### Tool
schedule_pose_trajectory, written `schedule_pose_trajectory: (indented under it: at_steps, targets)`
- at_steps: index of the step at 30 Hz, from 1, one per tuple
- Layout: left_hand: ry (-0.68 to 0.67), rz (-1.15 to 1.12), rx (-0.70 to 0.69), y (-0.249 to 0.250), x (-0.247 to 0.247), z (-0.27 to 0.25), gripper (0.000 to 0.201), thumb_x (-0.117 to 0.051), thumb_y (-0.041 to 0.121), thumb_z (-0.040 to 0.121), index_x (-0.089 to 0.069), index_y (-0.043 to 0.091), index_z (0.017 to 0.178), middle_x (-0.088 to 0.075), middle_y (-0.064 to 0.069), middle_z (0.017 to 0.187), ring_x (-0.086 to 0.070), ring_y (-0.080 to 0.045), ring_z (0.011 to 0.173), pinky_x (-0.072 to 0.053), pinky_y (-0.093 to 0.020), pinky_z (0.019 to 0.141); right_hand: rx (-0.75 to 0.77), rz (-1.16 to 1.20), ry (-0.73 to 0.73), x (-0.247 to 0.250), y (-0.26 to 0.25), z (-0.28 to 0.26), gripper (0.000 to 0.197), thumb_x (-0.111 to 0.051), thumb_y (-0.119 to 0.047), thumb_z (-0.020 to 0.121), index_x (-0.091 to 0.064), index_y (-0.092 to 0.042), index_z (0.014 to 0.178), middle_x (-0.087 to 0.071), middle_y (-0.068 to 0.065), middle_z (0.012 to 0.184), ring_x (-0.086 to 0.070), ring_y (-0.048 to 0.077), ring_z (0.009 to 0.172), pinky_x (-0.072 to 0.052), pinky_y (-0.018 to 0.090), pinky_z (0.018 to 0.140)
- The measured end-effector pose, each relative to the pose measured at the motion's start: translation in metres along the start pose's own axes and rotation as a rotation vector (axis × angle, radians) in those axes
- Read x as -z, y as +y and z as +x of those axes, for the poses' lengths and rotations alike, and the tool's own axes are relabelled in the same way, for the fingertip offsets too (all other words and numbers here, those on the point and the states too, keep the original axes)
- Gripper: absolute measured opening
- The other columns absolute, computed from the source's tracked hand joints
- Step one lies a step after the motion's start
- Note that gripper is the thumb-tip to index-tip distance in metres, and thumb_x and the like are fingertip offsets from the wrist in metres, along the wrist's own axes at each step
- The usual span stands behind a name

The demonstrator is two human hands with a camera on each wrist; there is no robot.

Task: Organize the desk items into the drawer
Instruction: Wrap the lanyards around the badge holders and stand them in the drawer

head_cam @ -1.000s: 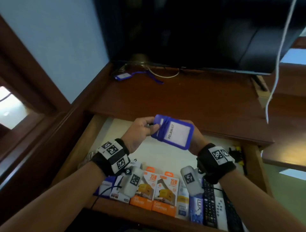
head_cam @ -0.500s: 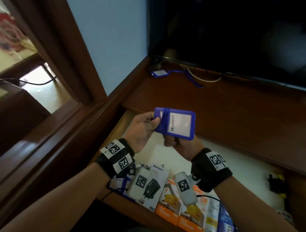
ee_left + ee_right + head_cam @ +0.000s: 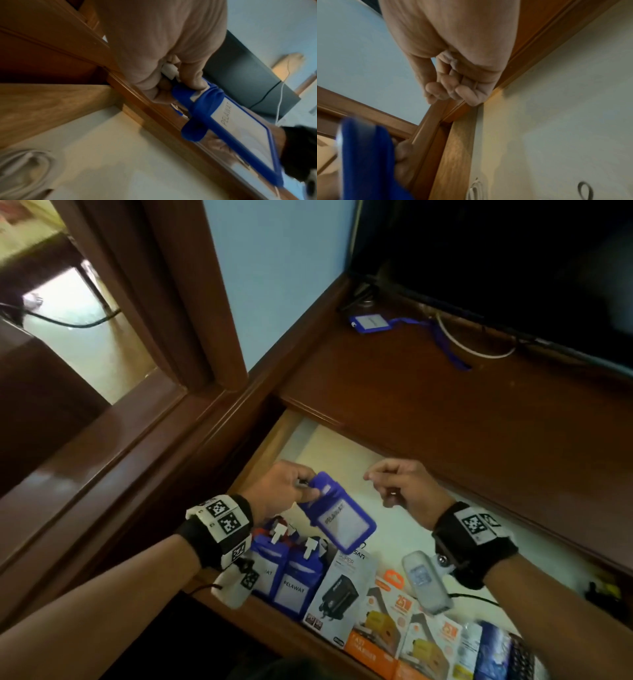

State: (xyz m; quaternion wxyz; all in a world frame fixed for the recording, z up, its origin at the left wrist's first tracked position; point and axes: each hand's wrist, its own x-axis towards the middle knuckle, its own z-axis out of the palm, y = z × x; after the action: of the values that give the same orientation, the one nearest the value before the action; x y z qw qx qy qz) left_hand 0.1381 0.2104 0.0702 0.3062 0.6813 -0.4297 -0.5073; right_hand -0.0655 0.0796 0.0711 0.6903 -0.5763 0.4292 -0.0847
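Observation:
A blue badge holder (image 3: 337, 515) with a white card reading PELAWAT hangs tilted over the open drawer (image 3: 260, 440). My left hand (image 3: 291, 491) pinches its top end, by the clip; the left wrist view shows the badge holder (image 3: 240, 129) held in my left hand (image 3: 171, 83) the same way. My right hand (image 3: 394, 484) hovers just to the right, apart from the badge, fingers curled and holding nothing; in the right wrist view the right hand (image 3: 452, 88) is empty too. Another blue badge (image 3: 368, 322) with a lanyard lies on the desk top at the back.
Along the drawer's front lie two more PELAWAT badges (image 3: 287, 577), a white charger box (image 3: 342, 594), orange charger boxes (image 3: 387, 625) and a keyboard (image 3: 524, 659). A dark monitor (image 3: 513, 268) stands at the desk's back right. A wooden frame (image 3: 154, 302) rises on the left.
My right hand has let go of the badge holder and moved right. My left hand alone has carried it down and left, toward the drawer's front left. The head view has swung left.

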Motion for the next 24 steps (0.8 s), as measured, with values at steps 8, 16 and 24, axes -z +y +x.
schedule_pose_trajectory:
  at_steps: [8, 16, 24]
  targets:
    - [-0.527, 0.863, -0.062, -0.036, -0.013, 0.017, 0.019, -0.058, 0.021, 0.088, -0.059, 0.010, 0.072, -0.064, -0.009, 0.089, -0.059, -0.023, 0.080, -0.047, -0.033, 0.070, 0.105, -0.321, 0.232, 0.016, -0.042, 0.077, 0.019, -0.053, 0.004, 0.088, -0.065, -0.007, 0.079, -0.052, 0.005, 0.060, -0.041, 0.011, 0.047, -0.031, 0.022, 0.045]
    - [-0.779, 1.048, -0.189, -0.044, -0.043, 0.044, 0.026, -0.064, 0.024, 0.088, -0.068, -0.002, 0.088, -0.064, -0.017, 0.098, -0.062, -0.030, 0.080, -0.049, -0.036, 0.065, 0.224, -0.831, 0.454, 0.024, -0.066, 0.181, 0.013, -0.060, -0.015, 0.087, -0.067, -0.015, 0.098, -0.060, 0.008, 0.114, -0.056, 0.024, 0.108, -0.046, 0.037, 0.097]
    - [-0.796, 1.061, -0.248, -0.050, -0.048, 0.062, 0.039, -0.067, 0.038, 0.087, -0.066, 0.000, 0.090, -0.063, -0.014, 0.098, -0.056, -0.026, 0.072, -0.039, -0.032, 0.060, 0.132, -1.045, 0.503, 0.018, -0.094, 0.247, 0.076, -0.070, -0.021, 0.077, -0.032, -0.018, 0.142, -0.015, 0.007, 0.154, -0.021, 0.031, 0.138, -0.028, 0.045, 0.109]
